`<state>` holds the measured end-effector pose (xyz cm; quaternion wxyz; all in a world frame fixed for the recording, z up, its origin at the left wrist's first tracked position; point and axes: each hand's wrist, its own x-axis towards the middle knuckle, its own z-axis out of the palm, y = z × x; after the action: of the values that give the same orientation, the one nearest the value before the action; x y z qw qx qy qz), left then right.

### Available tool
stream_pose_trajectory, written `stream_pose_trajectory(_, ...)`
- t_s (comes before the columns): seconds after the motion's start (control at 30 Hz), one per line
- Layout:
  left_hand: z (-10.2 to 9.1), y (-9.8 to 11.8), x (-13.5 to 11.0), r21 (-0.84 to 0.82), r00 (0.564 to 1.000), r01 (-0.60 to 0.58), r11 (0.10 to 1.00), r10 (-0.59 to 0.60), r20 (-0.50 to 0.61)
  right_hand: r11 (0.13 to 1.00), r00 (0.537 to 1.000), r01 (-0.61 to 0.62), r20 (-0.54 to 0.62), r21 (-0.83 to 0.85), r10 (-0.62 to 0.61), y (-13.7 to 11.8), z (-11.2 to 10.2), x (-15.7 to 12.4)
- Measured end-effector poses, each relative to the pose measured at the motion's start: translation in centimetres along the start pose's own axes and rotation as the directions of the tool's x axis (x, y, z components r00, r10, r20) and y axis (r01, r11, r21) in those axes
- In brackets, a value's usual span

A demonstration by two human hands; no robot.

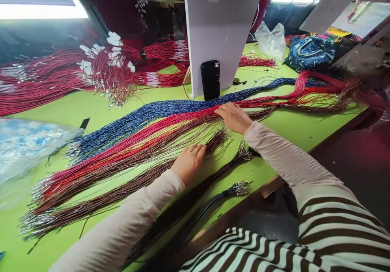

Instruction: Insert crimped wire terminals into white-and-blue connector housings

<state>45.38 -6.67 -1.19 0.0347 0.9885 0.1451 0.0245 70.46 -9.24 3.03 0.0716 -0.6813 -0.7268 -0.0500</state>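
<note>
Long bundles of wires with metal terminals at their ends lie across the green table. My left hand (190,164) is closed over a bundle of brown wires (143,178), near the end where its terminals fan out. Farther up and to the right, my right hand (234,117) rests on the red wires (185,115) and the brown wires beside them, its fingers stretched out and lying over them; its fingertips are partly hard to make out. Behind these run blue twisted wires (158,108). Black wires (210,178) lie nearer to me, with a tied black bundle (227,192) by the table edge.
A white panel (219,32) stands upright at the back, with a black device (210,79) leaning on it. More red wires with white connectors (103,60) are heaped at left. A plastic bag (33,146) lies at the left, and a blue patterned bag (310,54) at back right.
</note>
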Motion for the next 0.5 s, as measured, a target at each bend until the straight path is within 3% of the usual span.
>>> stream_pose_trajectory(0.07, -0.2, 0.3, -0.2, 0.001, 0.999, -0.035, 0.999, 0.035, 0.002, 0.997, 0.994, 0.057, 0.087, 0.042, -0.061, -1.2, -0.4, -0.6)
stream_pose_trajectory(0.17, -0.3, 0.6, -0.6, -0.033, 0.997, -0.080, 0.996, 0.081, 0.014, 1.000, 0.960, -0.017, 0.280, 0.004, 0.015, -1.3, 0.1, -0.8)
stream_pose_trajectory(0.27, -0.2, 0.7, -0.8, -0.073, 0.996, -0.088, 0.994, 0.089, 0.020, 1.000, 0.963, -0.020, 0.270, -0.007, 0.021, -0.4, 0.8, -1.0)
stream_pose_trajectory(0.33, 0.0, 0.7, -0.7, -0.087, 0.997, -0.075, 0.993, 0.076, 0.001, 0.994, 0.960, 0.066, 0.267, 0.085, -0.086, -0.5, 1.0, -1.6)
stream_pose_trajectory(0.4, 0.1, 0.7, -0.5, -0.098, 0.999, -0.050, 0.994, 0.048, -0.013, 0.968, 0.927, 0.187, 0.296, 0.167, -0.230, -1.6, 0.9, -2.6)
stream_pose_trajectory(0.5, 0.1, 0.4, 0.2, -0.134, 0.999, 0.031, 0.991, -0.033, -0.009, 0.941, 0.885, 0.317, 0.319, 0.117, -0.338, -4.2, 0.8, -4.0)
